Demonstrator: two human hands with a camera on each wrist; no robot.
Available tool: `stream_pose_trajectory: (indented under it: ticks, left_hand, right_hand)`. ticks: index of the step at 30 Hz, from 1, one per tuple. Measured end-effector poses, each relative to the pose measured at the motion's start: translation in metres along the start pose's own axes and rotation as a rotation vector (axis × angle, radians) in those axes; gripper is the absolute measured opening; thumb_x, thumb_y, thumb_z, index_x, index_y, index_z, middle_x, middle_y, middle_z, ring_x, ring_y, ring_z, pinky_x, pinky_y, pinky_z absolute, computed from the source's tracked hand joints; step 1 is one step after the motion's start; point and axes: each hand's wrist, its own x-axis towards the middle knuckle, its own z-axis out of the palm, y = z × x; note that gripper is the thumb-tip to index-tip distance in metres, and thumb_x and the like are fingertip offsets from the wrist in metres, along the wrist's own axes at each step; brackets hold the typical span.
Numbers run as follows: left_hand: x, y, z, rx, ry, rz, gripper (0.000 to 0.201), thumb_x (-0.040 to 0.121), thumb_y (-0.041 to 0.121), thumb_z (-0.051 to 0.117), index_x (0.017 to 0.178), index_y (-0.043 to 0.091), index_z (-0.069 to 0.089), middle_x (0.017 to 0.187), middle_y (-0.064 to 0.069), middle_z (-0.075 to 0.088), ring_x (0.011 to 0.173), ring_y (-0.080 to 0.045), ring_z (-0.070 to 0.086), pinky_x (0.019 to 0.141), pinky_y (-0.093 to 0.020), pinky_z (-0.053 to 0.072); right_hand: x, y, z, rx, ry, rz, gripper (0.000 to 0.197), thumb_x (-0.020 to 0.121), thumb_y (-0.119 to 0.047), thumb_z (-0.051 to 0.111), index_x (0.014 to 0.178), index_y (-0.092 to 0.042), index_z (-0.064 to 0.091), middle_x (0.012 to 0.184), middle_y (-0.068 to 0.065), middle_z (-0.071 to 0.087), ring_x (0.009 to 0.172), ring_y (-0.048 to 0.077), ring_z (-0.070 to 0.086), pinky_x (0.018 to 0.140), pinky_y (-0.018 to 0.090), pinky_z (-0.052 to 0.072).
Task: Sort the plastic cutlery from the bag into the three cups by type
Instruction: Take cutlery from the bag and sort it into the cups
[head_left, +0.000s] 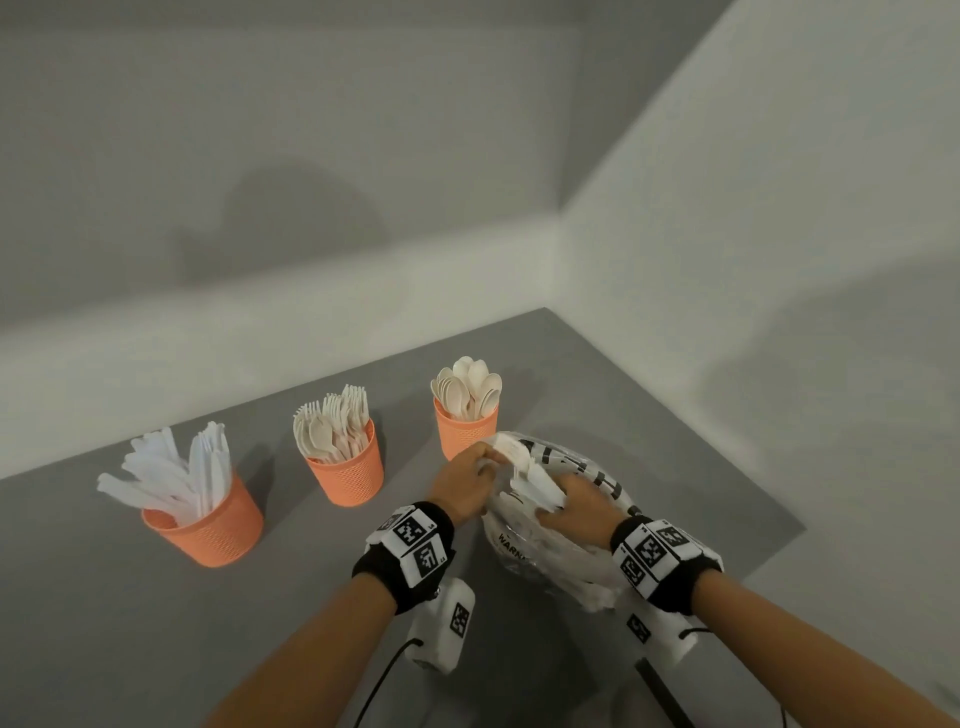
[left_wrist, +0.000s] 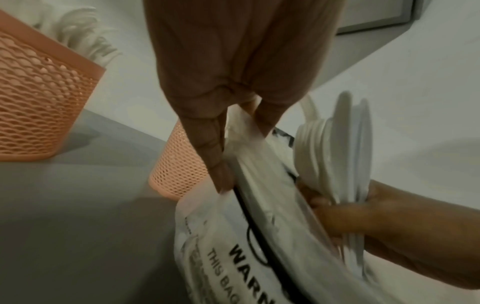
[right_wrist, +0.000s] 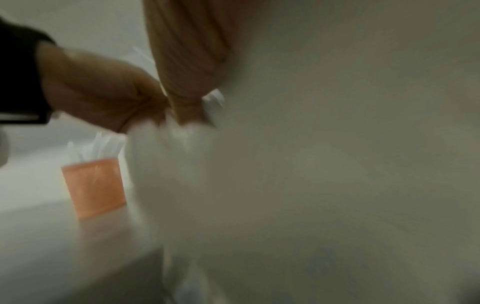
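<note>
Standing at ten o'clock, the knife cup (head_left: 205, 525), fork cup (head_left: 347, 475) and spoon cup (head_left: 464, 434) wait; the left hand (head_left: 460, 488) pinches the bag (head_left: 545, 545) rim at four o'clock, probably to keep it open; the right hand (head_left: 582, 506) grips a cutlery bundle (left_wrist: 337, 156) above it.

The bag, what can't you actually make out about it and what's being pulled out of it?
- Bag contents, head view: both hands cover its mouth.
- Cutlery bundle in the right hand, left wrist view: edge-on, type unclear.
- Right wrist view: motion blur, bag detail lost.
</note>
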Motion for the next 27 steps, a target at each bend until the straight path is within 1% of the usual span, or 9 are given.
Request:
stream_pose_trajectory:
  ticks: [3,5,9,11,14,19,23,25,27]
  left_hand:
    - [-0.002,-0.008,-0.006,-0.087,0.006,0.096,0.024,0.096,0.01,0.039,0.095,0.014,0.062,0.107,-0.005,0.063,0.1,-0.016,0.057,0.096,-0.037,0.043]
    - [-0.007,-0.011,-0.012,-0.197,0.11,0.118,0.025,0.096,0.009,0.04,0.085,0.016,0.061,0.094,0.001,0.063,0.086,-0.008,0.057,0.084,-0.028,0.046]
    - [-0.018,-0.023,-0.027,-0.591,0.307,-0.075,0.024,0.096,0.011,0.039,0.083,0.013,0.059,0.084,-0.006,0.058,0.074,-0.015,0.053,0.068,-0.026,0.046]
    - [-0.029,-0.027,-0.034,-0.848,0.291,-0.23,0.024,0.097,0.016,0.039,0.085,0.009,0.058,0.084,-0.01,0.06,0.074,-0.019,0.056,0.068,-0.028,0.048]
    - [-0.046,-0.035,-0.043,-1.059,0.232,-0.411,0.043,0.099,0.034,0.031,0.085,0.004,0.058,0.085,-0.014,0.061,0.077,-0.023,0.058,0.07,-0.031,0.047]
    - [-0.07,-0.041,-0.065,-1.27,0.123,-0.433,0.073,0.096,0.053,0.016,0.105,-0.007,0.058,0.087,-0.016,0.068,0.085,-0.025,0.06,0.069,-0.032,0.056]
    - [-0.086,-0.049,-0.086,-1.306,0.154,-0.41,0.076,0.092,0.062,0.019,0.1,-0.001,0.061,0.088,-0.012,0.068,0.087,-0.022,0.06,0.073,-0.031,0.053]
    - [-0.095,-0.058,-0.093,-1.153,0.159,-0.44,0.071,0.085,0.071,0.027,0.096,0.008,0.059,0.089,-0.007,0.059,0.086,-0.02,0.054,0.076,-0.03,0.044]
    - [-0.103,-0.064,-0.098,-0.963,0.184,-0.408,0.062,0.075,0.074,0.041,0.09,0.016,0.053,0.085,-0.002,0.047,0.079,-0.015,0.044,0.072,-0.026,0.035]
  right_hand:
    - [0.003,-0.022,-0.013,0.244,0.12,-0.049,0.012,0.084,-0.008,0.063,0.083,-0.017,0.054,0.068,-0.007,0.053,0.06,0.011,0.049,0.051,0.012,0.041]
    - [0.007,-0.04,-0.021,0.429,0.18,-0.058,0.023,0.085,-0.005,0.061,0.068,-0.014,0.051,0.056,-0.005,0.049,0.05,0.009,0.045,0.044,0.01,0.038]
    - [0.02,-0.08,-0.024,0.767,0.205,-0.076,0.032,0.09,-0.013,0.058,0.059,-0.011,0.048,0.037,-0.007,0.044,0.036,0.006,0.042,0.049,0.019,0.043]
    - [0.029,-0.1,-0.015,0.906,0.194,-0.091,0.031,0.09,-0.016,0.059,0.061,-0.011,0.047,0.039,-0.005,0.042,0.036,0.01,0.041,0.049,0.022,0.042]
    - [0.04,-0.128,0.011,0.993,0.147,-0.098,0.028,0.087,-0.022,0.061,0.064,-0.014,0.047,0.041,-0.004,0.042,0.04,0.014,0.042,0.052,0.028,0.042]
    - [0.042,-0.165,0.061,1.03,0.07,-0.105,0.036,0.086,-0.022,0.062,0.055,-0.012,0.048,0.043,-0.002,0.048,0.042,0.013,0.049,0.057,0.028,0.046]
    - [0.043,-0.183,0.093,1.116,0.012,-0.067,0.026,0.086,-0.015,0.063,0.063,-0.009,0.052,0.04,-0.001,0.043,0.035,0.013,0.043,0.043,0.025,0.041]
    - [0.045,-0.189,0.104,1.131,-0.03,-0.054,0.019,0.086,-0.016,0.064,0.078,-0.004,0.051,0.04,-0.003,0.04,0.033,0.012,0.037,0.037,0.021,0.035]
    - [0.046,-0.195,0.115,1.103,-0.016,-0.052,0.028,0.082,-0.016,0.068,0.096,-0.001,0.05,0.046,-0.002,0.044,0.033,0.009,0.038,0.035,0.019,0.033]
